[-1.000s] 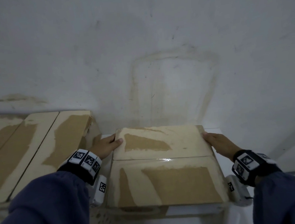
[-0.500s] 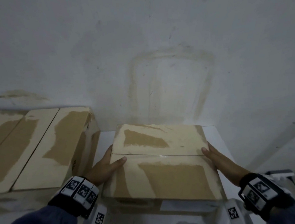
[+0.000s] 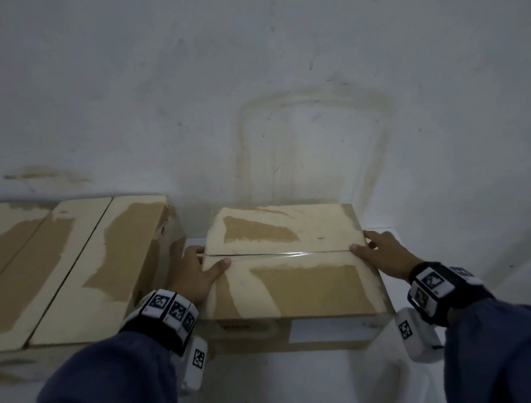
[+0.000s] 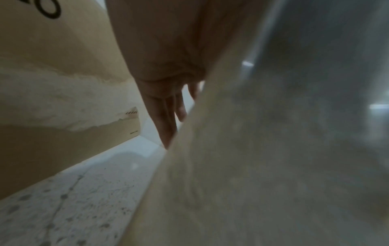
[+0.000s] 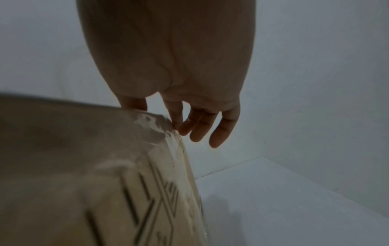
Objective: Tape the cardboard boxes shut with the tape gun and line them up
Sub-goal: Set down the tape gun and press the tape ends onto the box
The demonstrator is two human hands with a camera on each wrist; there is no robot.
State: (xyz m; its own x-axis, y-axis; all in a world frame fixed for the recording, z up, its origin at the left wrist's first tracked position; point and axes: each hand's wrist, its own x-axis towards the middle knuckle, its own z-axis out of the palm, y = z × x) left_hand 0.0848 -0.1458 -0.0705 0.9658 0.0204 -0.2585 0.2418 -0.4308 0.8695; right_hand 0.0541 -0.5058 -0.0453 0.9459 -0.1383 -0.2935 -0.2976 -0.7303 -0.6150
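A brown cardboard box sat on a white table, close to a pale, stained wall. Its two top flaps were closed, and a shiny strip of clear tape ran along the line where they met. Big pale patches showed on the lid where the top layer of card looked torn away.

The left hand lay flat against the left side of the box. Its fingers were straight and close together, pointing down the gap beside the box, and its thumb rested on top of the lid near the tape. The right hand lay on the right top edge of the box. Its thumb sat on the lid by the end of the tape. Its fingers were loose and a little spread. One finger touched the taped corner, and the others hung just past the edge, holding nothing.

A second box stood to the left of the taped box, with a narrow gap between them where the left hand was. Another box sat right beside that one, farther left, at the edge of the head view. Both also had closed flaps and pale torn patches.

Both arms had dark blue sleeves and black wrist bands with white tags with black square marks.
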